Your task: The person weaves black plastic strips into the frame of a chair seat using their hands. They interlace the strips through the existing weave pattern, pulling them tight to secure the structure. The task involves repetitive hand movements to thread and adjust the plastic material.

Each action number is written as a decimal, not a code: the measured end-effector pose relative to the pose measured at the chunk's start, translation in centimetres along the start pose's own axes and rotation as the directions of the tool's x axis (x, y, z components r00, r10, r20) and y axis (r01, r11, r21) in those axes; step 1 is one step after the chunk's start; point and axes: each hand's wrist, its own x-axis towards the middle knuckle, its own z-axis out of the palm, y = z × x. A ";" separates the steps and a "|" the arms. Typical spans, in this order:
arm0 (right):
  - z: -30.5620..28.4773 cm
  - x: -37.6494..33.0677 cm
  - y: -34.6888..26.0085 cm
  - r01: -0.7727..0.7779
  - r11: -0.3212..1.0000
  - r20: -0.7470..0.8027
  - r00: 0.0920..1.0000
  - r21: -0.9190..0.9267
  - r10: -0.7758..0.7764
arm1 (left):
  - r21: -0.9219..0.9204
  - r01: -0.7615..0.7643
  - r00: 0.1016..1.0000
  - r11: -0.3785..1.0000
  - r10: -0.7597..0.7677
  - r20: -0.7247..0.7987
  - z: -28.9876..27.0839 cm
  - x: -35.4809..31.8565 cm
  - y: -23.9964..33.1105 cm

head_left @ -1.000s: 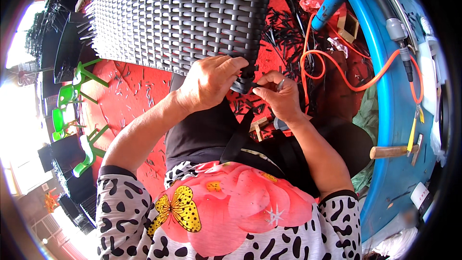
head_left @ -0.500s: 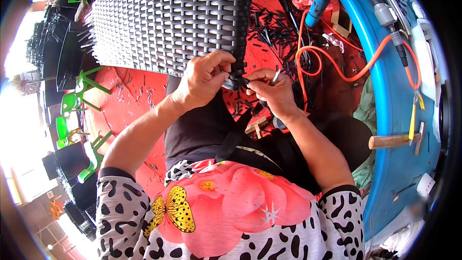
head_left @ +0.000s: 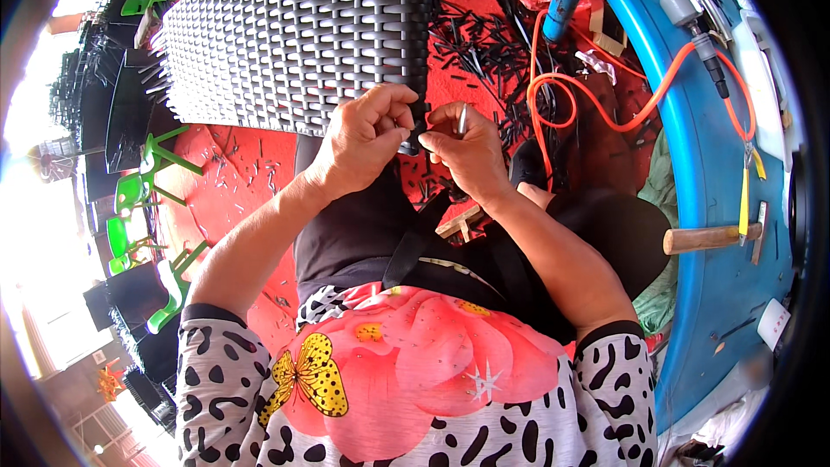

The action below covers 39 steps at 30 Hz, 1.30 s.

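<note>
Woven black panel [head_left: 294, 35] lies across my lap and out over the red floor [head_left: 225, 199], its near edge right at my hands. My left hand [head_left: 363, 143] is curled, fingers pinching the edge of the weave. My right hand [head_left: 467, 151] pinches a thin metal tool [head_left: 462, 118] upright beside it. Black strip offcuts [head_left: 484, 43] litter the floor; an orange hose [head_left: 596, 95] loops by the blue bench [head_left: 718, 233].

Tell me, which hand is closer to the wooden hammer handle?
Right. The right hand is nearer the hammer handle lying on the blue table; the left hand is farther away, at the woven panel.
</note>
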 end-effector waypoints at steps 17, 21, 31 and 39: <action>-1.5 0.5 -1.7 0.045 0.967 0.113 0.993 -0.253 -0.016 | 0.524 -0.331 0.925 0.785 0.380 0.016 1.6 -4.4 -0.5; -1.1 0.8 -0.7 0.233 0.858 0.105 0.973 -0.458 -0.208 | 0.511 -0.321 0.926 0.797 0.379 -0.009 2.2 -5.2 -1.0; -1.4 0.6 -0.8 -0.129 0.985 0.105 0.984 -0.113 0.140 | 0.510 -0.422 0.845 0.749 0.529 -0.078 3.1 -5.5 -3.2; -0.7 -0.1 -2.4 -0.189 0.968 0.075 0.976 -0.165 0.203 | 0.503 -0.447 0.826 0.739 0.558 -0.085 2.8 -5.6 -3.4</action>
